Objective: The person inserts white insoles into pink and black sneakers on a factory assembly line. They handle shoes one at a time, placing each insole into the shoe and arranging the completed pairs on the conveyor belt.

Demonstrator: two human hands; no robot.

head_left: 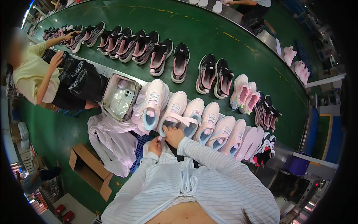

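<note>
A pale pink sneaker (175, 107) with white laces and a light blue lining stands second in a row at the bench edge, its heel toward me. My right hand (173, 137) is closed on the rim of its collar, with the fingers partly inside the opening. Just below, my left hand (155, 147) pinches at the small pink heel tab of this shoe; the fingertips cover part of it. Another pale pink sneaker (153, 98) stands to the left. More matching pink sneakers (208, 120) line up to the right, close to my right sleeve.
Black and pink sneakers (180, 62) stand on the green conveyor belt (194, 28) beyond the row. Left of it sit a bin (136, 92) with a phone and clear plastic, a crumpled white plastic sheet (112, 145) and a cardboard box (89, 170). A co-worker (35, 71) reaches toward shoes at far left.
</note>
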